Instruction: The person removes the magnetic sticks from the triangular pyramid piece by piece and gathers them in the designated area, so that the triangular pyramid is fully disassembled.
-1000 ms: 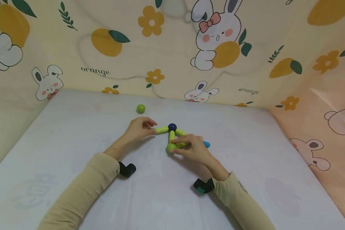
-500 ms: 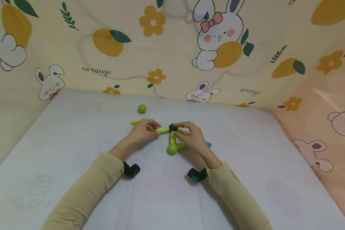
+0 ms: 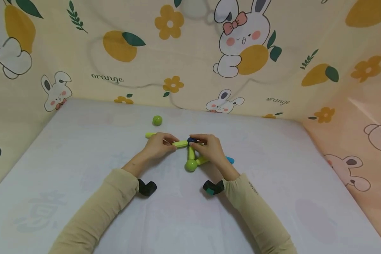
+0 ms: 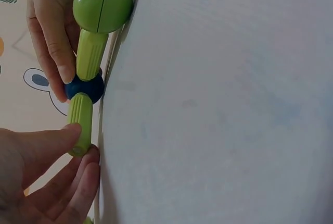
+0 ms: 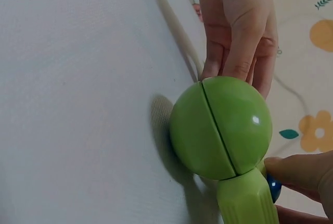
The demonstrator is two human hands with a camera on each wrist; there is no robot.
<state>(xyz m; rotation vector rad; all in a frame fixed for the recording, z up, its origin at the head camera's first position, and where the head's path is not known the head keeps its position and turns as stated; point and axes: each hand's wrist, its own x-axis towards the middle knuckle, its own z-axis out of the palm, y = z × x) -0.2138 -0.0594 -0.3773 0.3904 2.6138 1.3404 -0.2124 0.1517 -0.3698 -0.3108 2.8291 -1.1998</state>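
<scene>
My left hand (image 3: 158, 145) pinches a yellow-green rod (image 4: 80, 117) between thumb and fingers. That rod's other end meets a dark blue ball (image 3: 191, 140), which my right hand (image 3: 211, 148) grips between thumb and fingers. From the blue ball a second yellow-green rod (image 3: 191, 153) runs to a glossy green ball (image 3: 191, 165) nearer me. Another yellow-green rod (image 3: 202, 160) leads right from the green ball, its far part hidden under the right hand. In the right wrist view, the green ball (image 5: 221, 127) largely covers the left hand's fingertips.
A loose green ball (image 3: 157, 120) lies farther back on the white-covered table (image 3: 177, 218). Behind my left hand, the end of a yellow-green rod (image 3: 150, 135) shows. A blue rod (image 3: 230, 160) sticks out right of my right hand. Printed cloth (image 3: 190, 53) rises behind the table.
My right hand has left the green ball and moved up to the dark blue ball. My left hand has shifted slightly right, and a rod end now shows behind it.
</scene>
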